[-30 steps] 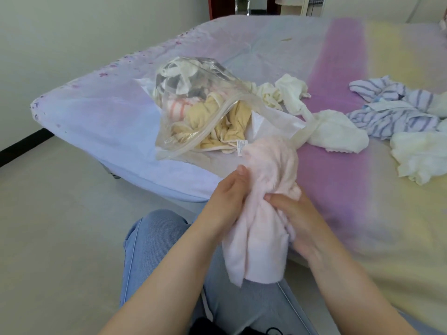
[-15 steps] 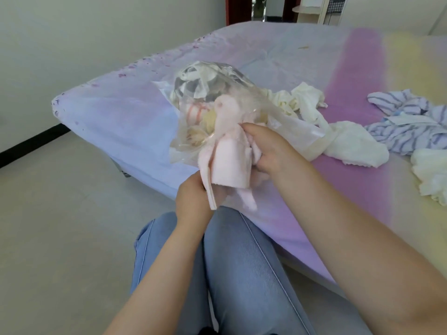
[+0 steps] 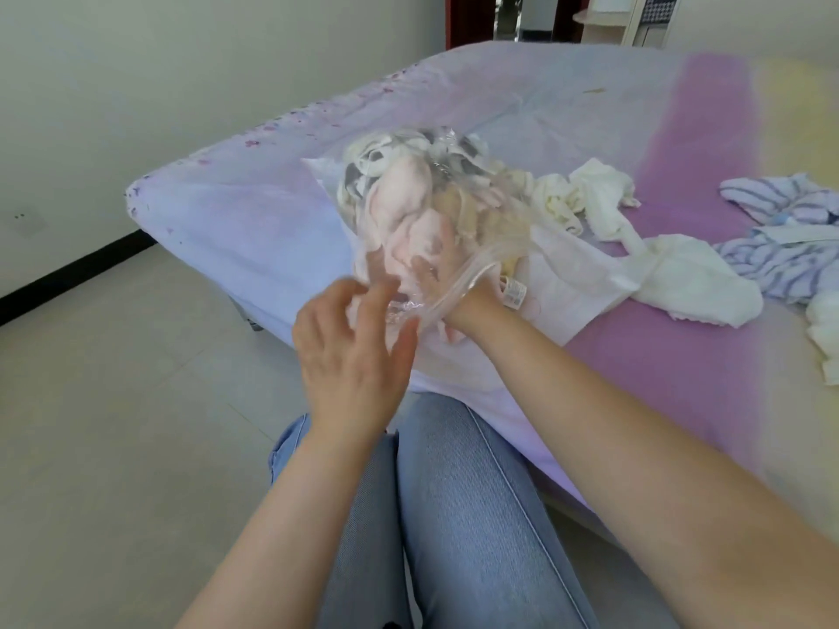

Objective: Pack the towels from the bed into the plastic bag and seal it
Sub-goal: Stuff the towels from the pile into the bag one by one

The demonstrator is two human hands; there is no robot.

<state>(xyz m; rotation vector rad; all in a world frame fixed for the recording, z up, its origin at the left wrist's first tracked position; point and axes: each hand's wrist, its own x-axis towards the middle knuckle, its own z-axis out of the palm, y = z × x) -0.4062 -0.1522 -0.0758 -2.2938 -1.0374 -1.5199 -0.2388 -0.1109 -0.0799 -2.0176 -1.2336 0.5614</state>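
A clear plastic bag (image 3: pixel 458 152) lies on the near corner of the bed (image 3: pixel 218 220), stuffed with white, yellow and grey towels. A pink towel (image 3: pixel 404 197) sits inside it near the mouth. My right hand (image 3: pixel 436 270) is in the bag up to the wrist, against the pink towel; seen through the plastic, its grip is unclear. My left hand (image 3: pixel 349 351) hovers at the bag's open rim, fingers spread and blurred, holding nothing.
Loose on the bed to the right lie a crumpled cream towel (image 3: pixel 599 197), a white towel (image 3: pixel 699 283), a blue-striped towel (image 3: pixel 781 238) and another white one (image 3: pixel 826 329) at the frame edge. My knees in jeans (image 3: pixel 454 492) meet the bed edge; tiled floor lies left.
The pink towel has gone from my hands outside the bag into the bag, my right hand following it in. My left hand let go of the towel and opened.
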